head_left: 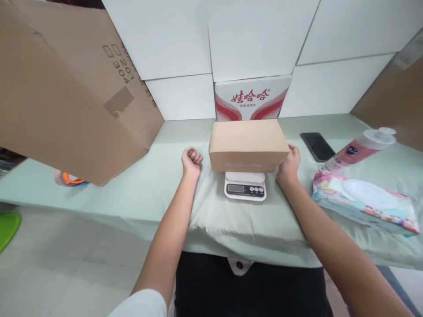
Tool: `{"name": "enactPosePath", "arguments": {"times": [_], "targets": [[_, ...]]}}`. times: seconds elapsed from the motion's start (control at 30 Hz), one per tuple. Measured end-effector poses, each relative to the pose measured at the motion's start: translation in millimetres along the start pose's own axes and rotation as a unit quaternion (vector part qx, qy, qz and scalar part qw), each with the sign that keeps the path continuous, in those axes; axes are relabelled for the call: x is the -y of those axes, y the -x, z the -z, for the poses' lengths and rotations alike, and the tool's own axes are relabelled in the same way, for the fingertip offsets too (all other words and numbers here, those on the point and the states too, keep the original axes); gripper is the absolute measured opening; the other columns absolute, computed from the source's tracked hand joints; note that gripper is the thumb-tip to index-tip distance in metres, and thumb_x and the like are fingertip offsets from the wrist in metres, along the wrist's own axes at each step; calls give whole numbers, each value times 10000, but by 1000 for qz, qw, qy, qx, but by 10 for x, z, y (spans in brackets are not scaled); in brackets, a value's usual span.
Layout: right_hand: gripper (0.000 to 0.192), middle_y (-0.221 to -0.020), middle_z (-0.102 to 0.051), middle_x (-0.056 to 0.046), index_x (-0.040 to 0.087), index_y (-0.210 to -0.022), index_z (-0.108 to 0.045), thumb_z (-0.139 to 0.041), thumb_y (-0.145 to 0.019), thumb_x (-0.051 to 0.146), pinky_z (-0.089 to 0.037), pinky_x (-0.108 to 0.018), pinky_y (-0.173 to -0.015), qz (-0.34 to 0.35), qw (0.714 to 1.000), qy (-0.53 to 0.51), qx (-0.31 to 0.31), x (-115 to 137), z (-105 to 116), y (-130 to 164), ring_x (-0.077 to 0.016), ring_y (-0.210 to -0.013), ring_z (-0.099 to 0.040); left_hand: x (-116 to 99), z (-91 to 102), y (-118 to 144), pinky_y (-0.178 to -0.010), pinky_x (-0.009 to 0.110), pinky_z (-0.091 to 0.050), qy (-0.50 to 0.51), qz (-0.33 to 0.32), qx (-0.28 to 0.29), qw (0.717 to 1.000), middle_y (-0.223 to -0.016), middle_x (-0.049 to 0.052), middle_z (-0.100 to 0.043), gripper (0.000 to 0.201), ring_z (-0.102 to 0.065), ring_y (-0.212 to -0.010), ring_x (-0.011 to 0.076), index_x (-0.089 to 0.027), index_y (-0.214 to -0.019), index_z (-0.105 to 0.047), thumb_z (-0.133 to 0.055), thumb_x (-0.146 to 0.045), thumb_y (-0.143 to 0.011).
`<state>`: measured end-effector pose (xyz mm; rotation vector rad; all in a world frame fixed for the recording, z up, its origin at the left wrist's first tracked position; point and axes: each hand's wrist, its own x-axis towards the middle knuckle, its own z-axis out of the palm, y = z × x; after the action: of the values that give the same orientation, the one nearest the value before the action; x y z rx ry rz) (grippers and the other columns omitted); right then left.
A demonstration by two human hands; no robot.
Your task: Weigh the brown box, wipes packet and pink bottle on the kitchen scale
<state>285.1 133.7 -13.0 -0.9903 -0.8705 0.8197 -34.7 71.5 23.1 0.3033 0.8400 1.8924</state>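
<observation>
A closed brown cardboard box [247, 160] rests on a white kitchen scale [245, 187], covering most of its platform. The scale's small display and buttons face me; no reading can be made out. To the left of the box, my left hand [191, 162] lies on the cloth in a loose fist, holding nothing and apart from the box. Close against the box's right side is my right hand [290, 165], its fingers curled in and partly hidden by the box. Whether it touches the cardboard is unclear.
A black phone [317, 146], a tilted pink-and-white bottle [358, 149] and a wipes pack [366, 202] lie to the right. A large carton [76, 88] leans at left above orange tape [71, 178]. White boxes [178, 39] and a red-lettered carton [253, 99] line the back.
</observation>
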Motion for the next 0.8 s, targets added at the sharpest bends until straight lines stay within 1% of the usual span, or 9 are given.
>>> {"name": "enactPosePath", "arguments": {"times": [0.1,0.17,0.23,0.33,0.4,0.5,0.63,0.73,0.8], "targets": [[398,-833,-590,31,206,-999,-590,-726,-686,410,-423,-247,-624,-3,1000,2,-14,-13,-9,3,-121,-722,-537,-32,1,7,-394,223,-123,2,39,16,999,-477,-107,-125,231,-113,-384,61,-205,-671,-448,-608,-206,-838],[405,-845,-603,29,198,-996,-590,-720,-660,384,-435,-252,-647,-1,1000,2,-5,-4,-17,15,-123,-740,-543,-44,4,2,-389,216,-125,1,53,24,998,-478,-108,-120,264,-112,-382,61,-207,-671,-431,-613,-228,-861],[363,-827,-603,26,191,-944,-589,-703,-655,379,-431,-254,-655,1,1000,11,-3,12,-24,29,-125,-743,-539,-50,6,-7,-385,213,-122,2,57,26,998,-478,-107,-116,329,-112,-380,60,-211,-657,-386,-617,-250,-888],[304,-796,-601,30,191,-873,-578,-693,-664,379,-418,-254,-667,3,1000,31,-1,41,-29,50,-125,-746,-527,-55,4,-17,-382,213,-117,4,51,17,999,-476,-108,-114,422,-112,-378,59,-216,-649,-315,-625,-283,-927],[294,-789,-597,35,191,-873,-582,-694,-671,373,-414,-256,-676,3,999,40,0,59,-28,62,-124,-744,-517,-56,-2,-19,-380,215,-121,4,48,8,999,-474,-110,-110,470,-112,-375,59,-219,-647,-272,-636,-288,-937],[268,-779,-568,44,190,-877,-588,-675,-667,334,-414,-257,-684,7,999,43,-2,82,-22,77,-120,-734,-487,-50,-15,-25,-382,218,-128,2,44,-2,999,-473,-113,-98,508,-116,-370,57,-222,-647,-228,-655,-235,-921],[208,-756,-522,49,199,-847,-577,-634,-663,275,-403,-251,-682,18,998,59,0,94,-9,81,-121,-734,-450,-30,-20,-34,-391,208,-129,-2,24,-8,1000,-483,-112,-120,496,-137,-370,41,-213,-643,-214,-645,-115,-868],[179,-732,-491,52,205,-823,-566,-612,-656,251,-389,-248,-675,23,997,71,-5,92,-7,76,-124,-729,-428,-24,-14,-29,-405,191,-170,-1,7,-9,1000,-500,-113,-160,501,-185,-378,30,-208,-649,-215,-667,-79,-824],[177,-721,-477,54,206,-816,-566,-605,-648,249,-381,-247,-673,22,997,74,-7,92,-11,73,-125,-724,-420,-26,-10,-21,-422,179,-207,1,-4,-12,1000,-513,-113,-212,472,-229,-387,21,-204,-654,-244,-669,-74,-815]]}}
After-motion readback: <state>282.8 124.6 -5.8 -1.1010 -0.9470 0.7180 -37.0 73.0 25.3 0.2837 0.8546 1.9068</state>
